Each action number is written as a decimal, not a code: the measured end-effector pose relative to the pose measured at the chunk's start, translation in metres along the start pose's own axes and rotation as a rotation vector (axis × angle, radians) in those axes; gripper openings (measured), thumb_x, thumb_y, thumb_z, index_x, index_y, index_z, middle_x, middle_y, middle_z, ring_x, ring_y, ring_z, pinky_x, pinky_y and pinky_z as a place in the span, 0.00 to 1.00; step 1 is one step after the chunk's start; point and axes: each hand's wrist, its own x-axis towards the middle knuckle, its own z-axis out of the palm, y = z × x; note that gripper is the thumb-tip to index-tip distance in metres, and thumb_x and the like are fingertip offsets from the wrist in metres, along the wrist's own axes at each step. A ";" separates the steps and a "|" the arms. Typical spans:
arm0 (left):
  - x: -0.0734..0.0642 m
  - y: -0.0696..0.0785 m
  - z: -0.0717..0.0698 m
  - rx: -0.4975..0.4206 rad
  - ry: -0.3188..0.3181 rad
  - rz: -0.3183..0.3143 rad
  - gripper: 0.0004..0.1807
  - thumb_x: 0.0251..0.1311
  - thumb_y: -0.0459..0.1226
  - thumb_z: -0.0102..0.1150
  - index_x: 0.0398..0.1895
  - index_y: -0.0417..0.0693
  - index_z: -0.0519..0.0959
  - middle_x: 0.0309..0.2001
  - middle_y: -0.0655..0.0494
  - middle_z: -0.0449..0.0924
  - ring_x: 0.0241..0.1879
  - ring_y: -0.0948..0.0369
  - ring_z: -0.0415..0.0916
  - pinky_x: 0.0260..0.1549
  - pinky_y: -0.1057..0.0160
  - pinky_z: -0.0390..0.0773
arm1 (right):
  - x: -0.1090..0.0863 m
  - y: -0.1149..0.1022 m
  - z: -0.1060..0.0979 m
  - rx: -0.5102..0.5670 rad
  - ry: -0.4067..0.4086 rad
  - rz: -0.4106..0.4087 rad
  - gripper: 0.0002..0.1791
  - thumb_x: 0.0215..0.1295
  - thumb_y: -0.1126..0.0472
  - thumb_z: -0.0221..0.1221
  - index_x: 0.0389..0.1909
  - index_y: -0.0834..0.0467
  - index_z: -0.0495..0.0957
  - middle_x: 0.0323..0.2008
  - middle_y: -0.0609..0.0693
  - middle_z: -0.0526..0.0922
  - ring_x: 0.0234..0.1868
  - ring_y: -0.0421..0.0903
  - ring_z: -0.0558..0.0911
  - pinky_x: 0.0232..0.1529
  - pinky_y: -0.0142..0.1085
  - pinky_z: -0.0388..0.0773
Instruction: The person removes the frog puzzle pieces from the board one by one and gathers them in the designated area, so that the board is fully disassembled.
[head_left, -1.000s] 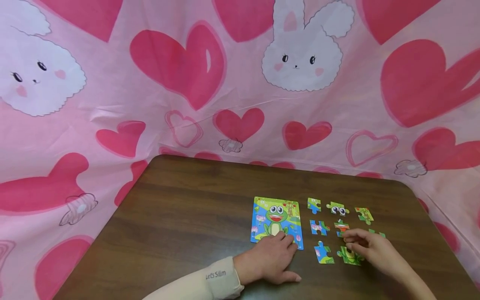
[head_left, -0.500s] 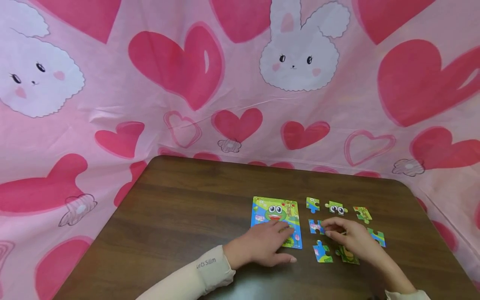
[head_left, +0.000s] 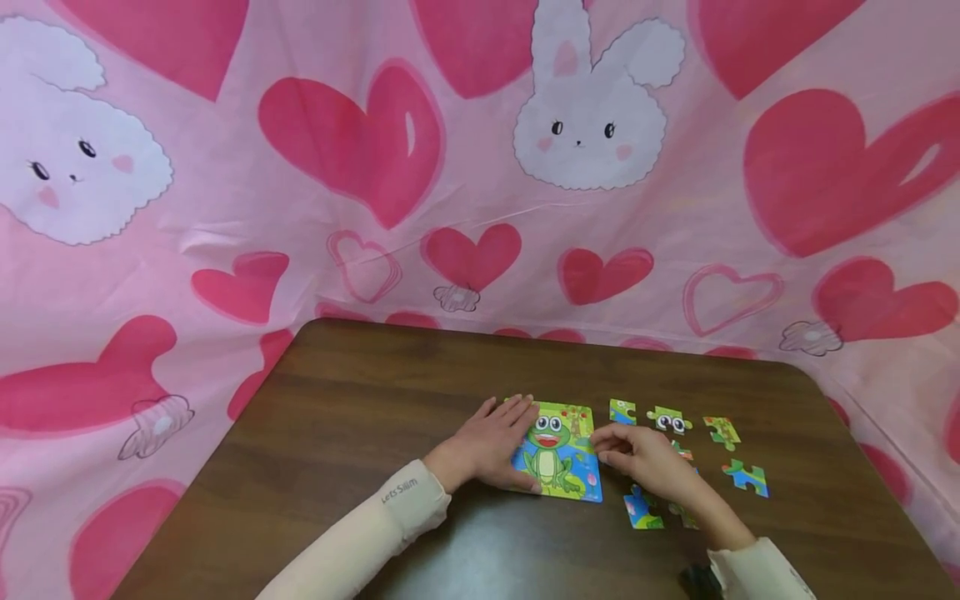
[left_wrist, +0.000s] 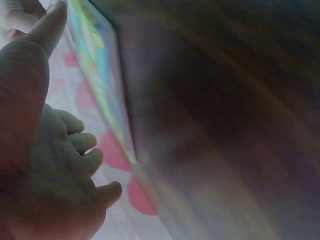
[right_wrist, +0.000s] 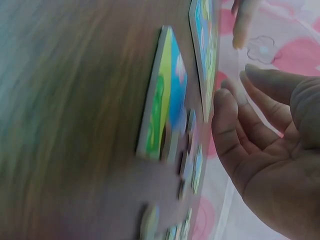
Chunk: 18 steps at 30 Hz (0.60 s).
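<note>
A square frog picture puzzle (head_left: 555,460) lies flat on the brown table. My left hand (head_left: 497,443) rests on its left side, fingers straight, with the thumb along its lower edge. At the puzzle's right edge is my right hand (head_left: 647,460), fingers loosely bent. In the right wrist view a gap shows between that hand's (right_wrist: 280,150) thumb and fingers, with nothing in it. Just right of the puzzle lie loose jigsaw pieces, among them one with frog eyes (head_left: 670,421) and a blue corner piece (head_left: 642,510). My right hand partly covers some.
Further right sit a tree piece (head_left: 722,432) and a blue-green piece (head_left: 747,479). The brown wooden table (head_left: 360,400) has rounded far corners. A pink cloth (head_left: 480,192) printed with hearts and rabbits hangs behind it. Something black (head_left: 699,581) shows by the right sleeve.
My left hand has slid from the puzzle's lower part to its left side, uncovering the frog. My right hand has moved left, from over the loose pieces to the puzzle's right edge.
</note>
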 end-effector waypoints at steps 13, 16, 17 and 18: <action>0.002 -0.010 0.007 0.003 -0.042 -0.027 0.63 0.48 0.75 0.61 0.82 0.56 0.48 0.83 0.59 0.46 0.82 0.58 0.43 0.79 0.48 0.45 | 0.014 -0.012 0.018 0.028 -0.006 -0.021 0.12 0.68 0.60 0.64 0.51 0.56 0.84 0.44 0.47 0.88 0.43 0.42 0.86 0.43 0.30 0.80; 0.003 -0.011 0.007 0.004 -0.043 -0.026 0.62 0.49 0.75 0.60 0.82 0.57 0.50 0.83 0.59 0.47 0.82 0.58 0.44 0.79 0.48 0.45 | 0.016 -0.014 0.019 0.016 -0.022 -0.047 0.11 0.68 0.60 0.64 0.50 0.55 0.84 0.43 0.47 0.89 0.42 0.40 0.86 0.43 0.30 0.80; 0.003 -0.011 0.007 0.005 -0.043 -0.025 0.62 0.49 0.75 0.60 0.82 0.57 0.51 0.83 0.59 0.47 0.82 0.57 0.44 0.79 0.48 0.45 | 0.016 -0.014 0.019 0.008 -0.032 -0.057 0.11 0.68 0.60 0.64 0.50 0.55 0.84 0.43 0.46 0.89 0.42 0.39 0.86 0.43 0.29 0.80; 0.003 -0.011 0.007 0.007 -0.043 -0.025 0.61 0.49 0.75 0.59 0.82 0.57 0.51 0.82 0.59 0.47 0.82 0.57 0.44 0.79 0.48 0.46 | 0.017 -0.015 0.020 0.000 -0.042 -0.067 0.11 0.68 0.61 0.64 0.49 0.54 0.85 0.42 0.46 0.89 0.41 0.39 0.85 0.42 0.29 0.79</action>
